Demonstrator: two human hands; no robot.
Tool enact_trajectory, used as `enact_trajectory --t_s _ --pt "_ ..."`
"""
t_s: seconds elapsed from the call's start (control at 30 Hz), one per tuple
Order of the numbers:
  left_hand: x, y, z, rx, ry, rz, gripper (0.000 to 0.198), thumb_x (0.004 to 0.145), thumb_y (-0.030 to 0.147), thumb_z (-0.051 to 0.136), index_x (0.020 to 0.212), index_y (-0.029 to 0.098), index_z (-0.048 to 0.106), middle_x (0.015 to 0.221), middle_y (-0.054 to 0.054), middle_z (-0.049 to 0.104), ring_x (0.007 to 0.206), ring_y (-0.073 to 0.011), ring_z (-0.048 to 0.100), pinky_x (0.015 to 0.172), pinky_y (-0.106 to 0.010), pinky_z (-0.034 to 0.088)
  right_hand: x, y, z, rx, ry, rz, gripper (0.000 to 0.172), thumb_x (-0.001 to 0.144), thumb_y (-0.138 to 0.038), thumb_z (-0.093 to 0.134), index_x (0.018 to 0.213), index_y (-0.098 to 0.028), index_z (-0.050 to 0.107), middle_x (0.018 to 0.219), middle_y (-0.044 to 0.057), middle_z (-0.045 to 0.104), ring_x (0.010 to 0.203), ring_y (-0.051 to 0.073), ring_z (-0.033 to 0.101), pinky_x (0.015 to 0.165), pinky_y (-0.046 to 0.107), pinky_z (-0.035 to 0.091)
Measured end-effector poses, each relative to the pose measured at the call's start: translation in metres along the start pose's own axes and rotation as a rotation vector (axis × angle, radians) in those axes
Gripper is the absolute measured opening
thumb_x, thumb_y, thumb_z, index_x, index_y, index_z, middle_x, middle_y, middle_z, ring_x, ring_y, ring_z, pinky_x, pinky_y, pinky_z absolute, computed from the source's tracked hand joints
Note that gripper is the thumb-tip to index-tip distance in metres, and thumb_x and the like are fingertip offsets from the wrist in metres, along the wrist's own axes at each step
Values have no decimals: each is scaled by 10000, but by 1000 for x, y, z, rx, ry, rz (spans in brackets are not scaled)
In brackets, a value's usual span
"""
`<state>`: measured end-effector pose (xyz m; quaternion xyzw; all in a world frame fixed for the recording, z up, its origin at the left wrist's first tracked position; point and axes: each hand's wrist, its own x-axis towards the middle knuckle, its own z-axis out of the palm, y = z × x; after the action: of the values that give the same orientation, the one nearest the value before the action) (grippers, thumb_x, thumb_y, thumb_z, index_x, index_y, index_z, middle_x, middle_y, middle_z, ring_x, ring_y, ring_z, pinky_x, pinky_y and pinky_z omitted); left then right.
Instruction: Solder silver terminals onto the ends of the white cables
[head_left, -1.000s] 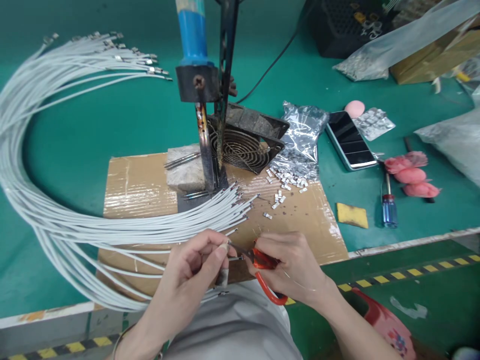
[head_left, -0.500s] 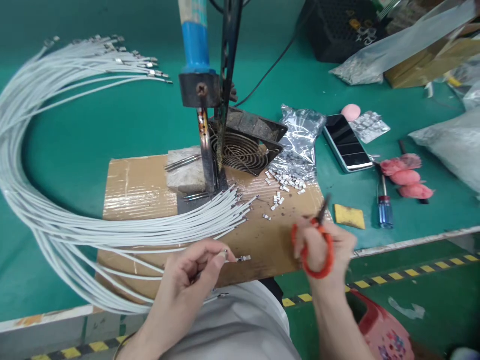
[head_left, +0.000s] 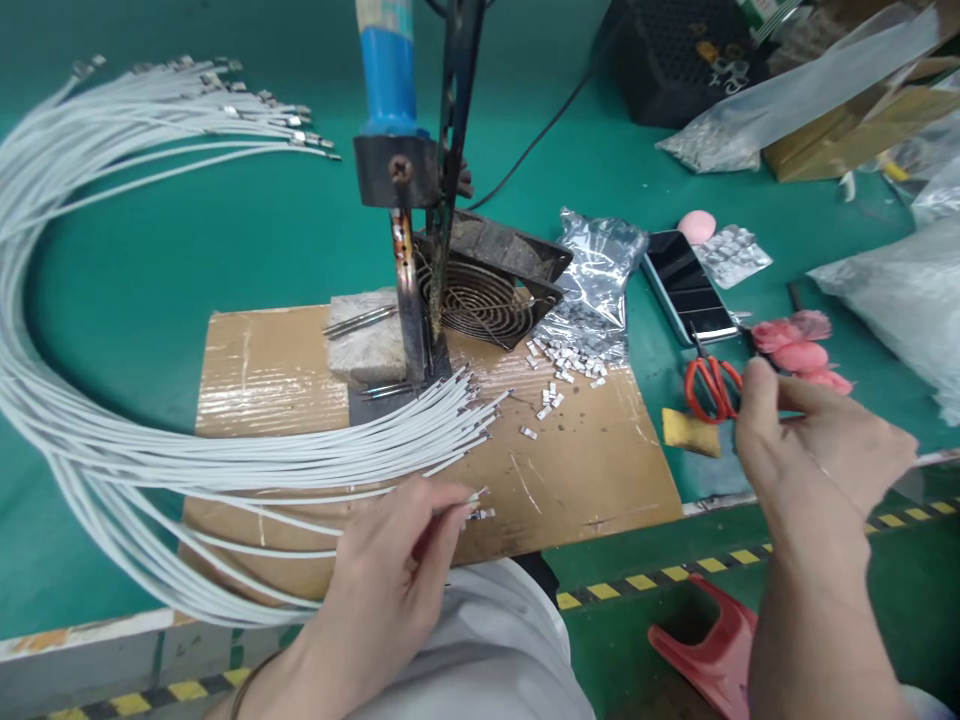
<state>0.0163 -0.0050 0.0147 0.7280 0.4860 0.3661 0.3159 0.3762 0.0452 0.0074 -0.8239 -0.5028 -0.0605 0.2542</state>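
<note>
Cables (head_left: 300, 450) are lying partly on cardboard (head_left: 592, 475); a fan (head_left: 491, 285) is standing behind them; the phone (head_left: 688, 282) is lying farther right.

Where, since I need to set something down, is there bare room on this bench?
The green benchtop is bare between the curved white cable bundle and blue-handled soldering iron. So is the brown cardboard at its front right, below the loose white-and-silver connectors. Crowded further right: black-screened phone, red-handled metal scissors, yellow sponge, right hand.

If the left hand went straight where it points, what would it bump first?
Maybe the lone small white piece on the cardboard, ahead and right of the left hand, but how high the hand is looks unclear.
</note>
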Motion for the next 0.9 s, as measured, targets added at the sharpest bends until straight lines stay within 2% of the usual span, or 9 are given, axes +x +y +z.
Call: enact_trajectory --t_s 0.07,0.13,0.2,0.3,0.33,0.4,0.6,0.8,0.9 --pt "3 3 1 129 12 177 218 1022 9 633 1124 188 706 817 -2 802 604 -122 648 599 -227 478 -19 -17 -3 82 26 -19 487 1082 -423 563 759 -195 849 681 135 731 763 318 735 749 470 456" --pt "6 4 0 95 -25 164 198 1025 21 633 1095 182 725 770 -3 799 609 -132 674 593 -229 477 -44 -41 -4 374 -82 -91 399 1103 -388 603 881 -213 884 796 101 810 725 238 743 713 390 528" --pt "10 4 -3 -135 -77 -89 174 1061 103 623 980 203 740 707 12 763 565 -116 641 544 -212 438 -70 -66 -2 712 -237 -148 299 1075 -314 695 854 -242 883 761 47 808 660 193 720 652 335 540" --pt "14 2 -8 -598 -77 -604 283 1092 342 651 861 201 733 658 21 694 459 -70 404 456 -203 273 -101 -99 7 948 -461 -92 170 1039 -228 757 985 -260 914 754 18 803 623 154 690 571 276 519" --pt "15 2 -9 -705 -54 -715 312 1068 413 698 850 192 734 659 20 681 460 -59 320 455 -204 219 -108 -109 10 1003 -516 -52 158 1033 -225 767 1011 -264 918 787 22 819 621 146 689 560 264 517" --pt "17 5 -11 -814 -19 -835 353 985 494 813 846 177 739 669 19 673 490 -49 248 476 -203 168 -118 -125 15 1107 -595 20 153 1025 -231 774 1012 -265 923 811 26 825 593 126 661 538 246 507" --pt "18 10 -10 -845 -7 -878 476 889 588 902 799 169 695 666 29 653 504 -36 257 497 -200 139 -125 -154 24 1342 -705 126 28 906 -266 893 889 -250 909 733 19 793 591 129 637 515 229 493" --pt "13 1 -13 -804 -139 -834 477 938 613 837 803 178 696 637 26 639 487 -52 242 470 -216 142 -123 -158 27 1337 -693 12 172 932 -217 849 766 -221 802 664 -10 739 589 120 612 548 231 485" --pt "11 3 -13 -740 -113 -825 419 970 554 814 801 186 709 639 23 643 488 -64 250 460 -230 116 -121 -161 28 1368 -726 93 217 926 -278 875 755 -209 760 647 -27 680 565 103 571 528 218 445"
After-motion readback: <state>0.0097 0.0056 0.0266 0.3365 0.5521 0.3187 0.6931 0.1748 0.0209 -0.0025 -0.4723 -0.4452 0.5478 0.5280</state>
